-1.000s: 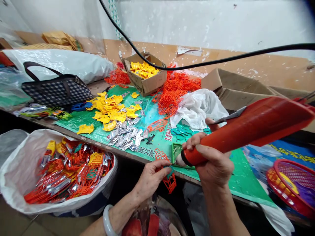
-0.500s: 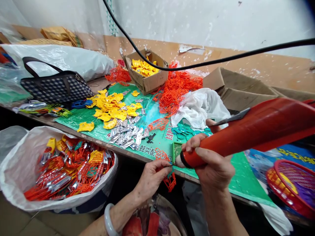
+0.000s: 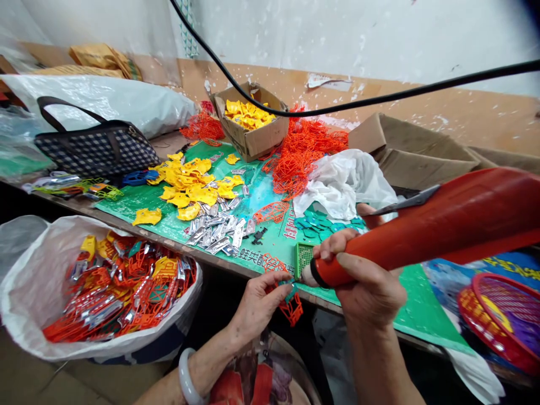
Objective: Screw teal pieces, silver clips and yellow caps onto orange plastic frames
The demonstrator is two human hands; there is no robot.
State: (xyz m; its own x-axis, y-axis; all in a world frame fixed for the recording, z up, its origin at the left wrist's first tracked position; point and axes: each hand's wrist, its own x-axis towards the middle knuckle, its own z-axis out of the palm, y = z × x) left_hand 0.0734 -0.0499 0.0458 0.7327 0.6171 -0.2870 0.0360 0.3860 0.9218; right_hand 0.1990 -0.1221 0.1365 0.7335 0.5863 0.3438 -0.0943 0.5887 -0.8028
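Observation:
My left hand (image 3: pixel 262 301) pinches an orange plastic lattice piece (image 3: pixel 292 313) with a small teal part on it, at the table's front edge. Fingers of my right hand (image 3: pixel 367 278) wrap around a thick red electric screwdriver (image 3: pixel 426 230) with a dark lever along its top. Its pale nose points left and down at the piece, close to my left fingertips. Whether the tip touches the piece is hard to make out. Just behind the nose sits a small green tray (image 3: pixel 302 256) with tiny parts in it.
Yellow plastic parts (image 3: pixel 188 183) and silvery strips (image 3: pixel 219 230) lie on the green-covered table. Behind are a carton (image 3: pixel 265 140) of yellow parts and an orange lattice heap (image 3: pixel 295 152). A white sack (image 3: pixel 25 281) of assembled pieces stands lower left. A black cable (image 3: pixel 379 101) hangs across.
The lattice piece has turned a little in my left fingers, so more of the teal part shows. The screwdriver has shifted very slightly. Both hands keep their hold.

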